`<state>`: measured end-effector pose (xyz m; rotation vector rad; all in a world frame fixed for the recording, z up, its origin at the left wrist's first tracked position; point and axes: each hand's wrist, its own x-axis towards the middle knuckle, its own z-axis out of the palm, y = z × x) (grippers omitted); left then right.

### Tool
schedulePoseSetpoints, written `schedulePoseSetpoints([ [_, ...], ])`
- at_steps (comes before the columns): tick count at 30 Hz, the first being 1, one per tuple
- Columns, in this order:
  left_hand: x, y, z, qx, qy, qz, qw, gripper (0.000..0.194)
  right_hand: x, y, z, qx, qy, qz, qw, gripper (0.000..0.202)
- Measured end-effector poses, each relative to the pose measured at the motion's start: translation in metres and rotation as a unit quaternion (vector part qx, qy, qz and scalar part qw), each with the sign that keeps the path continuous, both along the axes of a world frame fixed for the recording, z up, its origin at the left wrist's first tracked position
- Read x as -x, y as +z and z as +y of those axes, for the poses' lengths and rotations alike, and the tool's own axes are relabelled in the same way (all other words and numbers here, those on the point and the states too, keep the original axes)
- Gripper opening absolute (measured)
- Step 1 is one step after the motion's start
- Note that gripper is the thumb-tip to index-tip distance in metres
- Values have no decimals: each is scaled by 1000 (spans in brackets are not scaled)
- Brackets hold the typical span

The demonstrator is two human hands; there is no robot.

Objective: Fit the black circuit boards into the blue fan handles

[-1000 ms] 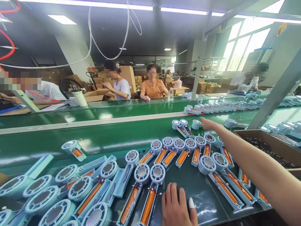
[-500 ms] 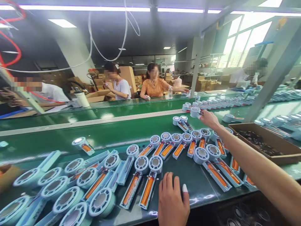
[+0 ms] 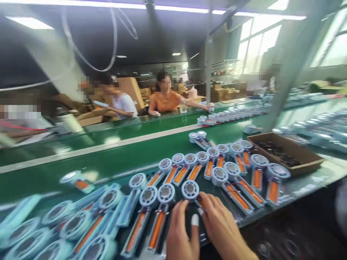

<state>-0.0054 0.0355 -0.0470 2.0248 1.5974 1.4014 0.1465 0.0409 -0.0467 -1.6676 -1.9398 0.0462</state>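
A light blue handheld fan body (image 3: 190, 189), with a round vented head, lies between my hands above the dark bench top. My right hand (image 3: 221, 224) has its fingers closed at the neck of this fan, hiding most of its handle. Beside the head's lower left is my left hand (image 3: 180, 229), fingers bent forward and thumb apart, a white cover on the thumb tip; whether it touches the fan I cannot tell. Two similar fan bodies (image 3: 157, 225) with orange batteries in open handles lie just left. Several more (image 3: 202, 159) stand in a row behind.
Loose light blue fan bodies (image 3: 78, 225) crowd the left. A cardboard box (image 3: 303, 164) of small dark parts sits at right. Beyond runs a green conveyor (image 3: 114, 157), carrying more fans at its far right. Co-workers sit across it, one in an orange top (image 3: 164, 103).
My right hand has come back from the far side of the bench to beside my left hand, bringing a fan body. The view has swung right and blurred somewhat.
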Motion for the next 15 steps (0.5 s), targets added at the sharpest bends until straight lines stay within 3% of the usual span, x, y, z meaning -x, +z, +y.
schedulePoseSetpoints([
  [3,28,55,8,3,-21,96,995,26,-26,-11,6,-53,96,11,994,60],
  [5,61,98,34,74,106,149,980,29,-40,-17,10,-66,142,26,987,62],
  [6,81,117,52,133,201,178,954,30,-45,-19,11,-77,156,36,984,59],
  [8,121,145,94,173,286,190,923,29,-50,-23,10,-104,160,53,980,50],
  [10,154,158,133,224,331,195,895,33,-51,-27,9,-136,151,57,978,45],
  [12,175,162,159,258,352,199,878,37,-49,-29,9,-159,146,43,975,44],
  [15,183,160,169,240,334,217,885,38,-46,-27,10,-182,141,23,973,42],
])
